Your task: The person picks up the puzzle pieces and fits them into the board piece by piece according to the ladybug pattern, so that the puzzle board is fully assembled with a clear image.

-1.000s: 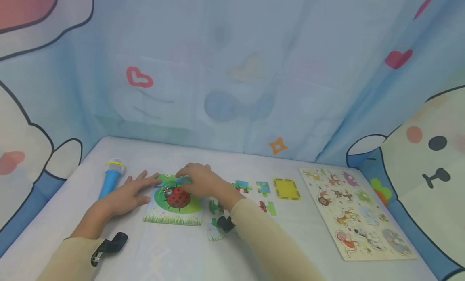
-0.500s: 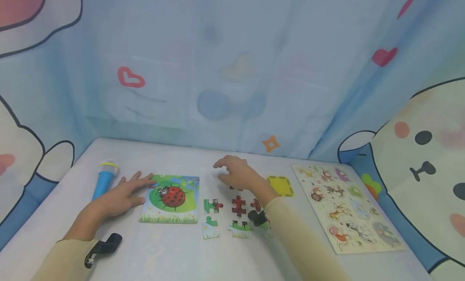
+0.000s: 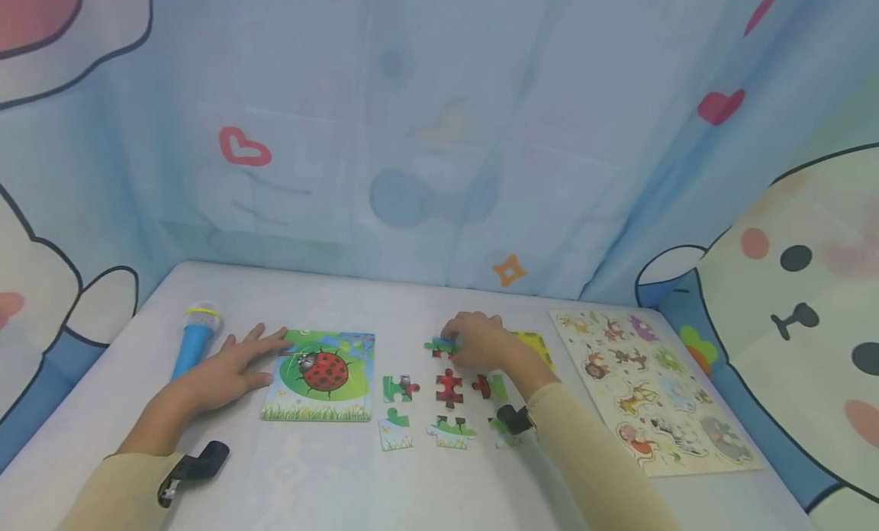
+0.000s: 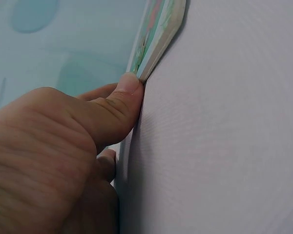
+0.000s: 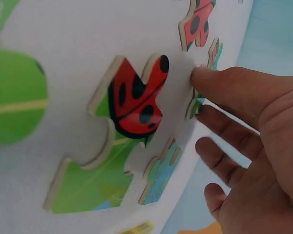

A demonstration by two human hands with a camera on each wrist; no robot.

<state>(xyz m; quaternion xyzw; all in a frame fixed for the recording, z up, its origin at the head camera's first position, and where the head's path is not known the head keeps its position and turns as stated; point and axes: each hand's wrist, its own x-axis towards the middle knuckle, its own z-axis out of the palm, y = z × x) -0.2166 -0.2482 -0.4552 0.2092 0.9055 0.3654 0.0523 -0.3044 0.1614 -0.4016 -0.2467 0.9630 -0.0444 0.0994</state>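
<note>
My left hand (image 3: 230, 371) rests at the left side of the square ladybug picture board (image 3: 323, 372), fingers spread. In the left wrist view its thumb touches the board's edge (image 4: 161, 44). Farther right, my right hand (image 3: 486, 344) pinches a jigsaw piece (image 3: 439, 345) with a green top and a red lower part. The right wrist view has thumb and index finger at that piece (image 5: 191, 106), partly hiding it. Below lie a red centre piece (image 3: 449, 387), a ladybug-head piece (image 3: 398, 388) and a grassy corner piece (image 3: 395, 432). The sleeve and wrist camera partly cover pieces on the right.
A blue toy microphone (image 3: 192, 348) lies left of my left hand. Behind my right wrist is a yellow square (image 3: 539, 343), partly covered. An animal puzzle board (image 3: 652, 394) lies at the right. A printed curtain (image 3: 412, 134) hangs behind the white table (image 3: 275, 477).
My right hand has left the ladybug board's upper right corner, moved right across the table, and now grips the top-row jigsaw piece. My left hand stays by the board. The head view has shifted slightly.
</note>
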